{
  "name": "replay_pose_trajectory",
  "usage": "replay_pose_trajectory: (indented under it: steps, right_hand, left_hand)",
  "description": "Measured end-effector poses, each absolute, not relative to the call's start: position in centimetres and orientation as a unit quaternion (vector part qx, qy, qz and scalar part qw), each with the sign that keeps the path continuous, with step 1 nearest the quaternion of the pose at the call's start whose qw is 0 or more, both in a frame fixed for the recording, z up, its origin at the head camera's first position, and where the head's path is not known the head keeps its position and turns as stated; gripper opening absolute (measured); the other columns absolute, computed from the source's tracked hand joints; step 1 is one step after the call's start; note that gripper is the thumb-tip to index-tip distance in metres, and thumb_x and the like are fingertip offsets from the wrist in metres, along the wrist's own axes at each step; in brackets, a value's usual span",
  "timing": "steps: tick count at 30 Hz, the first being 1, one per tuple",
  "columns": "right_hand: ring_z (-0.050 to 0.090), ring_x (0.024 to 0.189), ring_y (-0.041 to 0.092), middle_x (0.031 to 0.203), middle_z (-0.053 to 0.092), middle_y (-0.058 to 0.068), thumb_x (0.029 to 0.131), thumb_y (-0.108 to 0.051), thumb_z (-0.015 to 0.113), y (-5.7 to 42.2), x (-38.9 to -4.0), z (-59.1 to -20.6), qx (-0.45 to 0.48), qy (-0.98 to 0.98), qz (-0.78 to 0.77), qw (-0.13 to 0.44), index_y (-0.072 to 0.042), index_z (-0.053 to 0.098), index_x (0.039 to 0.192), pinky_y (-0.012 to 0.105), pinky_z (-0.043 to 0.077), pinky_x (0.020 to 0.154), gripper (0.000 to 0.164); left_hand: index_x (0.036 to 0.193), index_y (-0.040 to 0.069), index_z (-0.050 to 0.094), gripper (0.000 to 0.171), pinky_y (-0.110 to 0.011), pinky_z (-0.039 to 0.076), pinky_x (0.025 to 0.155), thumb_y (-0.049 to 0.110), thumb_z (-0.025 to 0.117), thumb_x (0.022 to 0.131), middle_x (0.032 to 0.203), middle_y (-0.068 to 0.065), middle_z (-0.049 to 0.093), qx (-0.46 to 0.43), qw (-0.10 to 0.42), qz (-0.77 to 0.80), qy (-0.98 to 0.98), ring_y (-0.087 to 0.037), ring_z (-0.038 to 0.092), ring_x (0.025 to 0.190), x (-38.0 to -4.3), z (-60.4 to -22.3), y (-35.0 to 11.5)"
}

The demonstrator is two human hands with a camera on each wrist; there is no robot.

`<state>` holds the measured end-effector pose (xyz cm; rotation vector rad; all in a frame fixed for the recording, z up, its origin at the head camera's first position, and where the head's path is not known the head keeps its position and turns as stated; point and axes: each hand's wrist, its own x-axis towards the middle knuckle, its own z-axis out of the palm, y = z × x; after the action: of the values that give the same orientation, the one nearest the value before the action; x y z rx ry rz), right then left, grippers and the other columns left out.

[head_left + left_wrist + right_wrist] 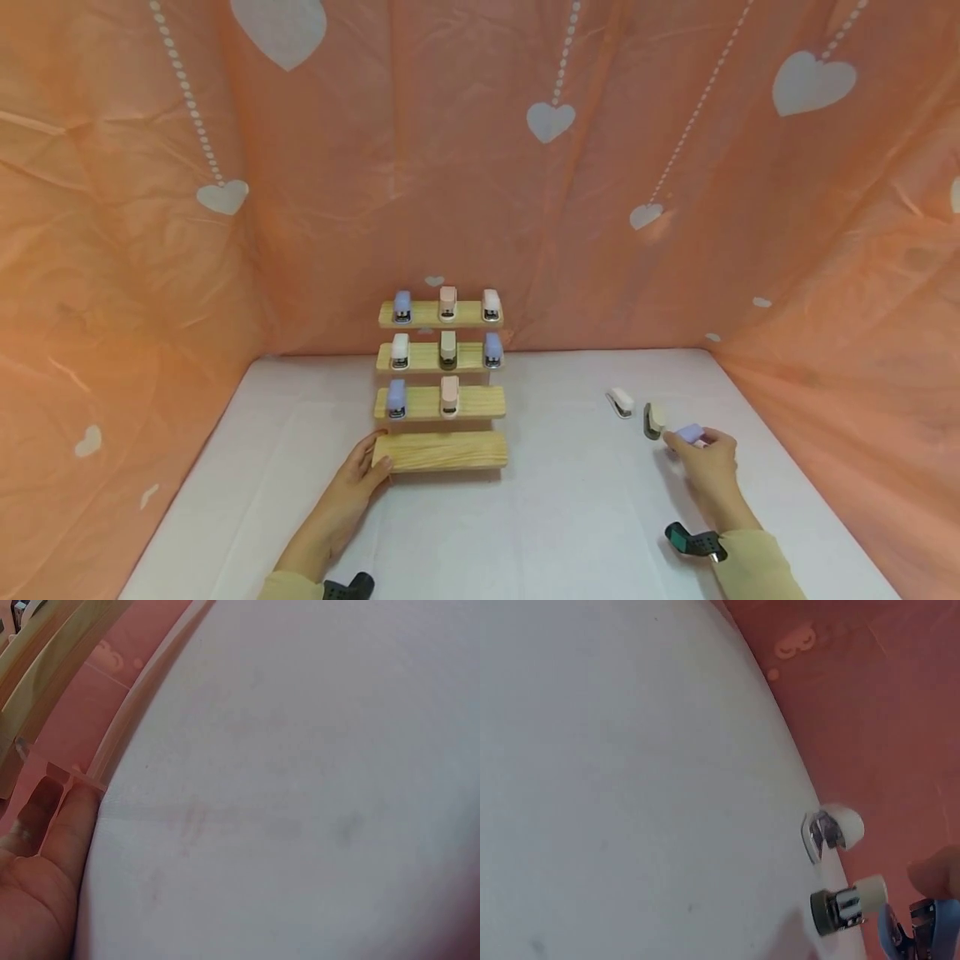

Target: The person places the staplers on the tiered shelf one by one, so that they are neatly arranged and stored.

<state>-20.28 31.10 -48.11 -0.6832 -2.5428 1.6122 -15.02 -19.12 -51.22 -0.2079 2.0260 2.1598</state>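
My right hand [708, 467] pinches a small lavender stapler [690, 432] at the right of the table; part of it is hidden by the fingers. In the right wrist view the same stapler [936, 930] shows at the lower right edge, below a fingertip. Just left of it a cream and dark green stapler [655, 418] stands on the table, with a white stapler [621, 402] farther back. My left hand [352, 483] grips the left end of the stepped rack's lowest wooden shelf [442, 452], thumb at the front. That shelf is bare.
Higher wooden shelves rise behind. The third from the top [480, 402] bears a lavender stapler [397, 399] and a pink one [449, 396] at left and middle. Three staplers line each of the upper two. An orange cloth [450, 167] with hearts encloses the white table [570, 500].
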Motion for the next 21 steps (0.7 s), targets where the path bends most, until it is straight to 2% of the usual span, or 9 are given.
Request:
replay_pose_trajectory:
  steps: [2,5,9,13,21]
  right_hand:
    - [0.026,0.127,0.044,0.142,0.019,0.033,0.087,-0.051,0.066,30.6,-20.1,-47.7,-0.194,-0.837,0.510,0.027,0.007,0.008,0.145,0.053,0.035,0.100,0.101]
    - [0.029,0.127,0.044,0.140,0.024,0.031,0.089,-0.047,0.065,29.8,-20.0,-47.1,-0.148,-0.855,0.496,0.029,0.006,0.010,0.145,0.052,0.036,0.100,0.095]
    - [0.046,0.116,0.036,0.132,0.039,0.027,0.089,-0.037,0.071,28.6,-20.1,-46.8,-0.087,-0.866,0.491,0.048,0.005,0.021,0.141,0.033,0.050,0.087,0.084]
    - [0.054,0.107,0.032,0.125,0.048,0.024,0.087,-0.030,0.074,27.1,-20.3,-46.3,-0.035,-0.869,0.488,0.066,0.004,0.031,0.138,0.018,0.051,0.072,0.075]
    - [0.056,0.106,0.031,0.124,0.052,0.021,0.085,-0.028,0.077,23.5,-20.8,-45.4,0.059,-0.868,0.489,0.059,0.001,0.037,0.138,0.023,0.050,0.078,0.072]
  left_hand:
    - [0.152,0.014,0.021,0.068,-0.046,0.033,0.110,0.028,0.058,0.098,0.159,-0.022,0.009,-0.068,0.085,0.724,0.681,-0.037,0.022,0.142,-15.0,-51.1,-19.2]
    - [0.152,0.013,0.020,0.068,-0.046,0.033,0.110,0.027,0.058,0.098,0.159,-0.022,0.009,-0.066,0.085,0.725,0.680,-0.037,0.022,0.142,-15.0,-51.0,-19.2]
    - [0.153,0.012,0.019,0.068,-0.046,0.033,0.110,0.026,0.057,0.099,0.159,-0.022,0.009,-0.064,0.086,0.726,0.680,-0.037,0.022,0.142,-15.0,-50.9,-19.3]
    - [0.153,0.012,0.019,0.067,-0.046,0.033,0.111,0.025,0.057,0.099,0.159,-0.022,0.009,-0.065,0.085,0.725,0.680,-0.037,0.023,0.142,-15.0,-50.9,-19.2]
    - [0.153,0.012,0.019,0.068,-0.047,0.033,0.111,0.027,0.058,0.098,0.159,-0.022,0.008,-0.073,0.092,0.722,0.682,-0.038,0.021,0.142,-15.0,-50.9,-19.2]
